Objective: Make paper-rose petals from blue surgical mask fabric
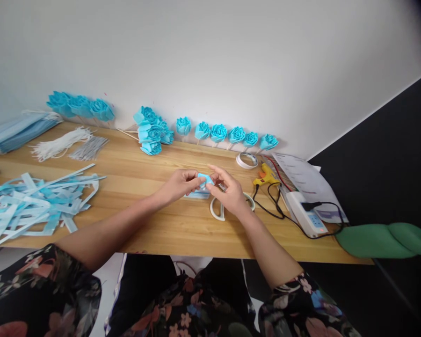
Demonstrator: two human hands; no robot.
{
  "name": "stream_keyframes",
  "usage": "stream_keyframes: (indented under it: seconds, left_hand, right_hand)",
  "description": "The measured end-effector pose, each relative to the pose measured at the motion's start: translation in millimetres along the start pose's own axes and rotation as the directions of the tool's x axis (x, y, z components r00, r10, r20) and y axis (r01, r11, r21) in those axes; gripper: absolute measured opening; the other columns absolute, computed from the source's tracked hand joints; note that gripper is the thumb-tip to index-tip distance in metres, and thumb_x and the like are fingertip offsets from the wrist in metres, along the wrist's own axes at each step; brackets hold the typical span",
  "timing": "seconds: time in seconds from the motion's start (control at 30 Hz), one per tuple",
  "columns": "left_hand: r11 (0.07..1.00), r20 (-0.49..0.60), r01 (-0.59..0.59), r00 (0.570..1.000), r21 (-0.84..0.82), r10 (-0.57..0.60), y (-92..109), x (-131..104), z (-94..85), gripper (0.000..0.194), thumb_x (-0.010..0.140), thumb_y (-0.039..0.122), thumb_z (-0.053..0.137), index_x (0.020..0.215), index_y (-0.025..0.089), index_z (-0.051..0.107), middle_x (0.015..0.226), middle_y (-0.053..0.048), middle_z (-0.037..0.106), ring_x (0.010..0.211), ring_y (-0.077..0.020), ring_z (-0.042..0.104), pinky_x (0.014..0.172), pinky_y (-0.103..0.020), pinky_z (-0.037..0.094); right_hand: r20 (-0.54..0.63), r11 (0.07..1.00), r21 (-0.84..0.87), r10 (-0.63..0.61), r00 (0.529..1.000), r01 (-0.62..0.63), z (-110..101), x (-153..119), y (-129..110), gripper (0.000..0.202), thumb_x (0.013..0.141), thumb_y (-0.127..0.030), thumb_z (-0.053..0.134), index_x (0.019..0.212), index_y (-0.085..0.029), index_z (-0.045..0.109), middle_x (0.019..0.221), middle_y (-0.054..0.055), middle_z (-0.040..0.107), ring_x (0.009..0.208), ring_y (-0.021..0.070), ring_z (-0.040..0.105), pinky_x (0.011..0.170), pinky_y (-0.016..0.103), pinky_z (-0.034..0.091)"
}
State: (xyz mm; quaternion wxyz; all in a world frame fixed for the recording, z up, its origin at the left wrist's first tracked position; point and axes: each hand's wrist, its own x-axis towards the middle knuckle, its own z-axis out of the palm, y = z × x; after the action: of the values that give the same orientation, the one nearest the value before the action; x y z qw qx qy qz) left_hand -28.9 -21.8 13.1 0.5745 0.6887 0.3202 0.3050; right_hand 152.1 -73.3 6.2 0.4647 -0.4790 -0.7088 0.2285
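Between my two hands is a small light-blue folded piece of fabric (206, 178), like material from a face mask. My left hand (178, 185) pinches its left side between thumb and fingers. My right hand (229, 189) has its thumb and a bent finger on the right side, while another finger stretches out above. Just beneath the hands, a blue pleated piece (198, 194) lies flat on the wooden table (175, 231). Scissors with white handles (216, 211) rest under my right hand, which partly covers them.
Blue fabric flowers (218, 133) on sticks lean along the wall. At left lie cut blue strips (38, 206), white cords (61, 142), grey wires (89, 149) and stacked masks (21, 131). To the right are a tape roll (247, 160), a yellow glue gun (266, 175) and a power strip (307, 215).
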Motion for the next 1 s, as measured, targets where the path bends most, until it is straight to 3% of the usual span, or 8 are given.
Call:
stream_keyframes:
  seconds: [0.17, 0.37, 0.53, 0.67, 0.83, 1.0]
  left_hand:
    - [0.997, 0.016, -0.079, 0.997, -0.02, 0.079, -1, 0, 5.2, 0.032, 0.075, 0.046, 0.067, 0.075, 0.015, 0.06, 0.065, 0.001, 0.055, 0.058, -0.0097, 0.047, 0.052, -0.022, 0.036]
    - [0.998, -0.059, -0.066, 0.996, 0.007, 0.066, 0, -1, 5.0, 0.029, 0.078, 0.042, 0.063, 0.067, 0.016, 0.057, 0.058, 0.003, 0.049, 0.054, -0.0084, 0.041, 0.051, -0.022, 0.033]
    - [0.997, -0.092, -0.072, 0.993, -0.006, 0.071, 2, 0, 1.1, 0.029, 0.077, 0.041, 0.063, 0.064, 0.016, 0.056, 0.055, 0.004, 0.045, 0.052, -0.0082, 0.039, 0.05, -0.022, 0.032]
    - [0.995, -0.104, -0.095, 0.99, 0.019, 0.096, -2, 0, 1.4, 0.026, 0.077, 0.039, 0.063, 0.067, 0.015, 0.06, 0.061, 0.002, 0.052, 0.056, -0.0086, 0.042, 0.053, -0.022, 0.033]
    - [0.985, -0.082, -0.15, 0.984, 0.089, 0.158, 0, -1, 3.0, 0.025, 0.08, 0.037, 0.062, 0.069, 0.015, 0.062, 0.066, 0.0, 0.057, 0.063, -0.0106, 0.047, 0.06, -0.023, 0.037]
    - [0.991, -0.035, -0.136, 0.99, 0.006, 0.136, 2, -1, 3.7, 0.024, 0.08, 0.04, 0.062, 0.081, 0.016, 0.063, 0.071, 0.0, 0.059, 0.063, -0.01, 0.048, 0.061, -0.023, 0.039]
  right_hand:
    - [-0.054, 0.999, 0.043, 0.025, 0.998, -0.023, 3, 0, 4, 0.049, 0.083, -0.026, 0.062, 0.131, -0.027, 0.054, 0.084, -0.001, 0.06, 0.074, 0.0124, 0.057, 0.069, 0.026, 0.05]
    - [-0.084, 0.988, 0.138, 0.082, 0.993, -0.07, 2, 1, 6, 0.045, 0.083, -0.029, 0.063, 0.128, -0.025, 0.057, 0.082, -0.001, 0.057, 0.07, 0.0114, 0.053, 0.064, 0.024, 0.048]
    - [-0.04, 0.979, 0.177, 0.107, 0.994, -0.098, -2, 3, 5, 0.042, 0.087, -0.03, 0.059, 0.128, -0.024, 0.058, 0.078, -0.001, 0.058, 0.069, 0.0116, 0.055, 0.065, 0.024, 0.049]
    - [0.013, 0.962, 0.24, 0.131, 0.991, -0.13, -3, 3, 9, 0.043, 0.089, -0.036, 0.057, 0.129, -0.024, 0.057, 0.082, 0.0, 0.06, 0.072, 0.0129, 0.057, 0.069, 0.027, 0.051]
    - [-0.004, 0.959, 0.247, 0.146, 0.989, -0.14, -1, 3, 12, 0.048, 0.08, -0.035, 0.067, 0.126, -0.023, 0.059, 0.083, 0.001, 0.061, 0.073, 0.0138, 0.057, 0.067, 0.026, 0.05]
    - [-0.003, 0.962, 0.235, 0.143, 0.99, -0.139, 2, 2, 8, 0.047, 0.08, -0.031, 0.066, 0.125, -0.023, 0.059, 0.078, -0.001, 0.06, 0.07, 0.0123, 0.057, 0.065, 0.025, 0.049]
